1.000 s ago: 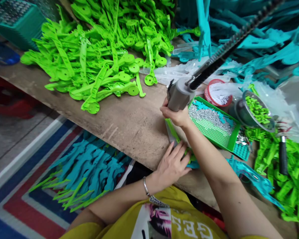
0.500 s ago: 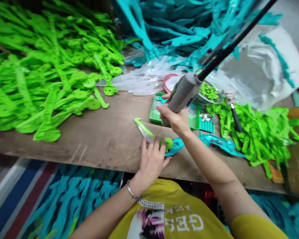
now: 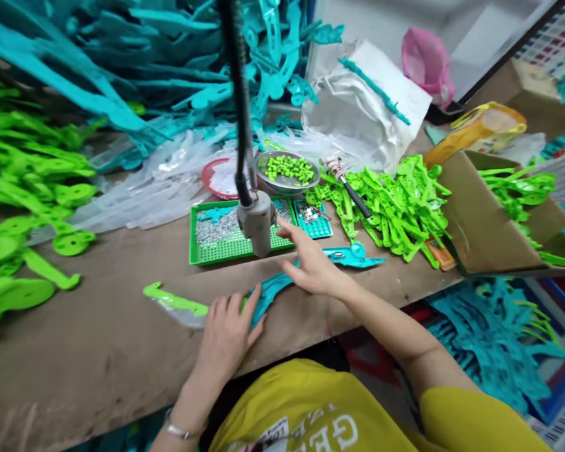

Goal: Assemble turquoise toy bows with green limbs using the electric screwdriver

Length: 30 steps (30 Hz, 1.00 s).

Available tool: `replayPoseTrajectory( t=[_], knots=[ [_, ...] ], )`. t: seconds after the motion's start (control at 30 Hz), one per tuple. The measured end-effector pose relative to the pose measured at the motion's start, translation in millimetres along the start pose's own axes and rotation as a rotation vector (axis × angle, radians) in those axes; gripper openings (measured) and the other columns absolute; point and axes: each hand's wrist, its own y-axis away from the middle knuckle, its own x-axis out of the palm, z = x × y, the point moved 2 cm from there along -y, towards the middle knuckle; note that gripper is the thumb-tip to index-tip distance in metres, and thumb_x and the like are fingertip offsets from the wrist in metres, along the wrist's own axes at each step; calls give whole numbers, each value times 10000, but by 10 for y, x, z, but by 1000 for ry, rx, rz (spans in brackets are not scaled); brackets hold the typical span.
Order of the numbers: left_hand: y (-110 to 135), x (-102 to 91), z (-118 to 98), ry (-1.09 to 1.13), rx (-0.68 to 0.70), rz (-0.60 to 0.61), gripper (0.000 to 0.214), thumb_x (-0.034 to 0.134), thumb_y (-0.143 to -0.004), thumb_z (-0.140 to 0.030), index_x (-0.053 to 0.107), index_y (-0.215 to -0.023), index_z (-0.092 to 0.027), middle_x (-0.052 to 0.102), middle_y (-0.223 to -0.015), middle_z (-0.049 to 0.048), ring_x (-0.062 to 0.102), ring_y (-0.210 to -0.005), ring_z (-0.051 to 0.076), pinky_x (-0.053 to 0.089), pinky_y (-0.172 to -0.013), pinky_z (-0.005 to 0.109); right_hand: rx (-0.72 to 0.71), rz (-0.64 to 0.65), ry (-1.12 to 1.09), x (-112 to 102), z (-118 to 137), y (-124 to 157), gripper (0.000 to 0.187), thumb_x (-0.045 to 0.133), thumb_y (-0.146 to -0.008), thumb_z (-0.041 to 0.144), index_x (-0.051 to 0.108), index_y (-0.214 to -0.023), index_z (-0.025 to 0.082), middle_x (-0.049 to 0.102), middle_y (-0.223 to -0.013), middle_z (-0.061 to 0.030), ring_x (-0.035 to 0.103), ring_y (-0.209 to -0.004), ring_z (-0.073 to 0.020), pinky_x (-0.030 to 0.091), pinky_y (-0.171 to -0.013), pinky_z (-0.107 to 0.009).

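Note:
My left hand (image 3: 228,333) lies over the joint of a long plastic part, its fingers curled on it and pinning it to the table. A lime-green arm (image 3: 183,302) with a clear greyish strip sticks out to the left; the teal body (image 3: 273,285) extends right. My right hand (image 3: 313,260) is open, thumb and fingers apart, just right of a grey hanging electric screwdriver (image 3: 257,223). No grip on the tool shows. A second teal part (image 3: 353,256) lies beyond my right wrist. The contact under my left palm is hidden.
A green tray (image 3: 226,254) of small metal pieces stands behind the screwdriver. Near it are a teal basket (image 3: 322,229), a metal bowl (image 3: 287,185) of green bits and a black-handled tool (image 3: 355,198). Green and teal parts are heaped around; a cardboard box (image 3: 494,220) is at right.
My right hand has let go of the screwdriver, which now hangs upright, and has lowered beside it. My left hand stays on the plastic part. The view has swung right.

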Motion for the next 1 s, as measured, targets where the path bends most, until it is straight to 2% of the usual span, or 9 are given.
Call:
replayPoseTrajectory(
  t=[0.1, 0.17, 0.33, 0.43, 0.5, 0.6, 0.73, 0.87, 1.0],
  knots=[
    [249, -61, 169, -14, 50, -47, 490, 540, -964, -368, 534, -1421, -192, 660, -1008, 116, 601, -898, 282, 490, -832, 415, 49, -50, 148, -425, -148, 232, 347, 563, -879, 171, 652, -1210, 224, 727, -1126, -83, 674, -1079, -237, 543, -956, -435],
    [418, -103, 300, 19, 75, -72, 541, 533, -967, -399, 471, -1475, -224, 678, -1024, 96, 618, -901, 274, 490, -839, 400, 157, -137, 246, -748, -363, 318, 221, 573, -886, 196, 712, -1057, 205, 761, -1033, -71, 710, -981, -223, 558, -896, -401],
    [727, -129, 592, 78, 88, -68, 661, 532, -949, -486, 354, -1557, -296, 717, -1097, 57, 666, -953, 270, 488, -909, 395, 426, -353, 562, -1580, -944, 288, 267, 520, -875, 205, 746, -1012, 170, 779, -998, -103, 723, -903, -231, 552, -892, -397],
    [774, -131, 636, 64, 84, -71, 686, 525, -939, -480, 335, -1568, -283, 704, -1206, 85, 664, -1054, 304, 425, -1039, 461, 666, -370, 709, -2000, -1212, 176, 348, 464, -897, 184, 722, -1127, 135, 762, -1093, -129, 707, -1006, -232, 515, -976, -371],
    [759, -148, 597, 49, 48, -63, 683, 509, -937, -460, 326, -1569, -277, 675, -1289, 107, 632, -1154, 332, 357, -1114, 518, 777, -365, 762, -2196, -1371, 90, 385, 462, -888, 158, 693, -1191, 104, 734, -1172, -163, 679, -1099, -253, 471, -1041, -381],
    [722, -179, 497, 43, -22, -73, 682, 497, -937, -477, 326, -1563, -269, 641, -1349, 132, 569, -1262, 374, 307, -1148, 583, 890, -334, 785, -2327, -1597, -9, 383, 552, -811, 135, 701, -1155, 59, 711, -1165, -234, 647, -1144, -330, 453, -1047, -450],
    [665, -168, 390, 35, -62, -111, 661, 463, -957, -535, 336, -1553, -277, 655, -1324, 136, 564, -1266, 388, 325, -1134, 598, 937, -332, 784, -2293, -1765, -42, 289, 611, -739, 79, 726, -998, 23, 692, -1065, -299, 652, -1087, -403, 466, -986, -526],
    [511, -118, 270, 26, -79, -134, 637, 445, -981, -537, 358, -1538, -243, 649, -1324, 156, 559, -1277, 388, 327, -1132, 597, 797, -446, 776, -2265, -1697, 3, 272, 545, -825, 86, 689, -1050, 35, 632, -1165, -306, 645, -1071, -368, 451, -979, -523],
    [354, -69, 140, 17, -16, -118, 517, 485, -1004, -390, 432, -1482, -200, 686, -1276, 147, 612, -1209, 346, 328, -1128, 581, 552, -529, 691, -2282, -1465, 147, 283, 505, -895, 121, 635, -1144, 90, 651, -1176, -219, 632, -1016, -253, 449, -964, -431]
  ],
)
